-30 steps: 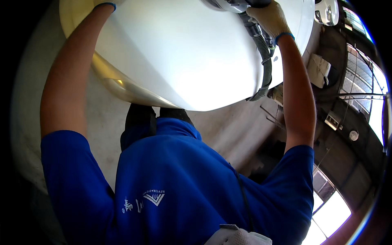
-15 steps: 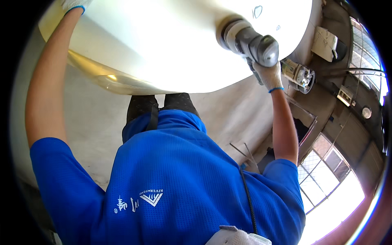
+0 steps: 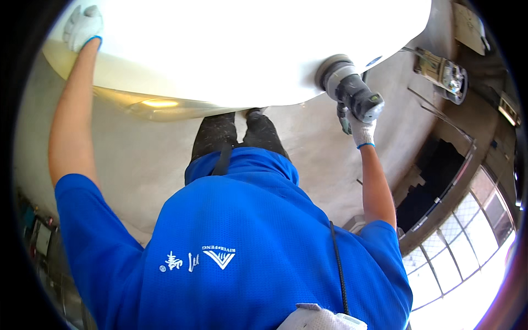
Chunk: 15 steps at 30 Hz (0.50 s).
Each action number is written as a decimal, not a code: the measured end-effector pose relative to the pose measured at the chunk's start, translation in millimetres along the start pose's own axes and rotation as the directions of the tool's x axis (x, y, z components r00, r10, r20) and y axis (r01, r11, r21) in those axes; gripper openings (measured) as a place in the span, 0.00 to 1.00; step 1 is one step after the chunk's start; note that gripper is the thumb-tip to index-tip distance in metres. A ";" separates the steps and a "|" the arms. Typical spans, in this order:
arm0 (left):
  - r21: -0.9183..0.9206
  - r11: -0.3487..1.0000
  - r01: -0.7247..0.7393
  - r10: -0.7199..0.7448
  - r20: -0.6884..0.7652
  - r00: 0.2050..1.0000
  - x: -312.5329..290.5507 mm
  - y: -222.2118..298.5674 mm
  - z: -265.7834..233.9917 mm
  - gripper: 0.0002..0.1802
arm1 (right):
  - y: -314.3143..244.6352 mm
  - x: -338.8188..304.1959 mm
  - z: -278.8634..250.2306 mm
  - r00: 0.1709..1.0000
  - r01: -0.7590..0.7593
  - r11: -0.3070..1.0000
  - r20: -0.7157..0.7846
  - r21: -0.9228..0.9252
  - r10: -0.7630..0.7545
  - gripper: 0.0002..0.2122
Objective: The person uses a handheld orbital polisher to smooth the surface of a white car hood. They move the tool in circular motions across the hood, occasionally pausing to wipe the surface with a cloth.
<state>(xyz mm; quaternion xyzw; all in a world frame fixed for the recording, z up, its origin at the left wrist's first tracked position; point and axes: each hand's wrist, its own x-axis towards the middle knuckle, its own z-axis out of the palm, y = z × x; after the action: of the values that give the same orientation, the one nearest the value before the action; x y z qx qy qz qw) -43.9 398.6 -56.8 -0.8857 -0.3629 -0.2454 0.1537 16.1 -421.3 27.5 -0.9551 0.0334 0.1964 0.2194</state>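
Observation:
A large, smooth, white curved panel [image 3: 220, 60] spans the upper part of the head view, with a yellowish, shiny band [image 3: 159, 103] along its near edge. My left hand [image 3: 85, 26], in a white glove with a blue cuff, rests on the panel's far left part, its fingers stretched out. At the right, my gloved right hand [image 3: 363, 129] is closed around the grip of a grey and black power sander [image 3: 352, 91]. The sander's round pad [image 3: 330, 70] meets the panel near its right edge. Part of the grip is hidden by the hand.
Beyond the panel's right end, a cylindrical machine [image 3: 443, 74] stands on the grey floor [image 3: 143, 154]. A pale box-like thing [image 3: 470, 27] is at the upper right. Bright gridded windows [image 3: 454, 247] are at the lower right. My legs [image 3: 236, 135] are just under the panel's near edge.
The sander and my right hand have moved nearer to me along the panel, toward its right edge. My left hand shows more fully. The whole view has shifted.

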 end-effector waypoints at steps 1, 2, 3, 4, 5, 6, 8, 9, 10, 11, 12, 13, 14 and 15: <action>0.048 0.997 0.052 -0.053 0.015 0.999 -1.8 9.8 -2.3 0.37 | 13.6 -1.9 6.0 0.998 0.046 0.999 -0.047 -0.017 -0.047 0.26; 0.051 0.999 0.014 -0.011 -0.053 0.999 2.3 -4.8 -0.2 0.37 | 22.9 0.5 20.6 0.991 0.108 0.994 -0.078 -0.016 -0.109 0.25; 0.019 1.000 -0.011 0.012 -0.051 0.999 -10.7 12.3 -7.7 0.36 | 30.7 0.5 19.4 0.998 0.065 0.998 -0.024 0.016 -0.065 0.26; -0.019 0.999 -0.034 0.033 -0.067 0.997 -33.8 41.8 -17.6 0.36 | 42.9 -0.7 30.5 0.999 0.029 0.998 0.015 0.055 -0.030 0.26; -0.041 0.999 -0.032 0.031 -0.023 0.999 -60.5 86.2 -44.1 0.35 | 45.4 -5.5 23.4 0.998 -0.024 0.997 0.062 0.077 0.020 0.26; -0.036 0.999 -0.030 0.030 0.001 1.000 -79.0 111.8 -79.3 0.34 | -0.7 -16.7 11.2 0.978 -0.146 0.956 0.181 0.254 0.102 0.26; -0.079 0.981 -0.176 0.170 -0.079 0.982 -113.5 118.5 -90.2 0.33 | -3.3 -11.7 24.0 0.984 0.167 0.984 0.055 0.055 -0.170 0.29; -0.023 0.977 -0.212 0.212 -0.008 0.977 -146.5 155.4 -117.6 0.35 | 4.4 -14.0 25.5 0.961 0.277 0.956 0.002 -0.093 -0.278 0.31; 0.095 0.960 -0.265 0.250 0.150 0.957 -176.2 190.0 -147.2 0.39 | 19.7 -12.1 34.7 0.936 0.350 0.933 -0.004 -0.084 -0.352 0.31; 0.016 0.946 -0.322 0.315 0.177 0.933 -213.2 209.0 -170.0 0.40 | 33.0 -8.0 46.6 0.901 0.432 0.900 -0.018 -0.060 -0.434 0.31; -0.125 0.935 -0.333 0.355 0.253 0.900 -244.6 218.1 -199.4 0.41 | 17.2 -10.0 39.3 0.927 0.375 0.927 0.025 0.016 -0.375 0.29; -0.258 0.906 -0.336 0.406 0.299 0.864 -278.9 225.5 -221.2 0.42 | 3.8 -8.7 28.2 0.944 0.319 0.944 0.065 0.085 -0.325 0.28; -0.388 0.860 -0.332 0.465 0.327 0.823 -309.4 229.1 -236.3 0.43 | -2.8 -6.5 27.1 0.938 0.340 0.933 0.028 0.121 -0.345 0.29; -0.391 0.823 -0.412 0.558 0.424 0.713 -334.1 232.4 -252.1 0.44 | -9.2 -3.5 26.8 0.932 0.359 0.921 -0.008 0.154 -0.362 0.29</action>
<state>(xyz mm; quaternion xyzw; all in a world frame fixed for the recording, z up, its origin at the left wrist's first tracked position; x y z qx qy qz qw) -164.2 -64.7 -51.4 -0.9943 -0.1061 0.0069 -0.0124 4.6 -401.5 10.4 -0.9232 -0.1300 0.1592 0.3248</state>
